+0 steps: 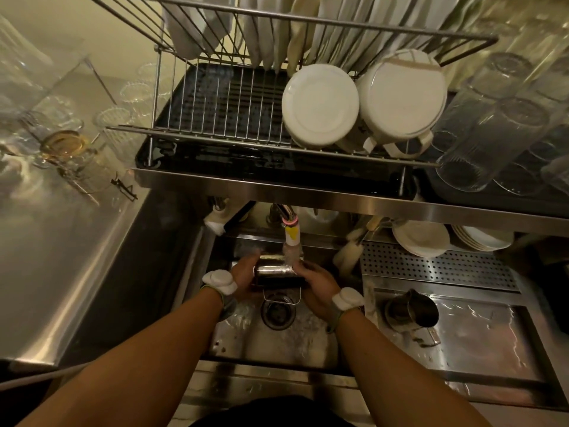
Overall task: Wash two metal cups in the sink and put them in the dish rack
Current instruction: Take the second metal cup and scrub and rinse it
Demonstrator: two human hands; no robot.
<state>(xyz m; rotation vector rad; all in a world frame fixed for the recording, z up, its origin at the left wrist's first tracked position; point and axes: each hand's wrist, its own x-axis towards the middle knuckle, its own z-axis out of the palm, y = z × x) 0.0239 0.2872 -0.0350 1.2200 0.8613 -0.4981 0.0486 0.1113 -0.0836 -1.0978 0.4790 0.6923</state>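
Observation:
A shiny metal cup point(275, 270) lies on its side over the sink point(277, 340), right under the tap's spout point(292, 234), where water runs onto it. My left hand point(244, 278) grips its left end and my right hand point(317, 288) wraps its right side. A second metal cup point(411, 309), with a spout and handle, stands on the wet draining board to the right of the sink. The wire dish rack point(221, 106) hangs above on a shelf; its left half is bare.
Two white bowls point(320, 104) rest upside down in the rack's right half, plates stand behind. Glasses point(492, 134) are stacked at right, more glassware point(61, 143) on the steel counter at left. White plates point(420, 238) sit under the shelf by a perforated tray point(437, 263).

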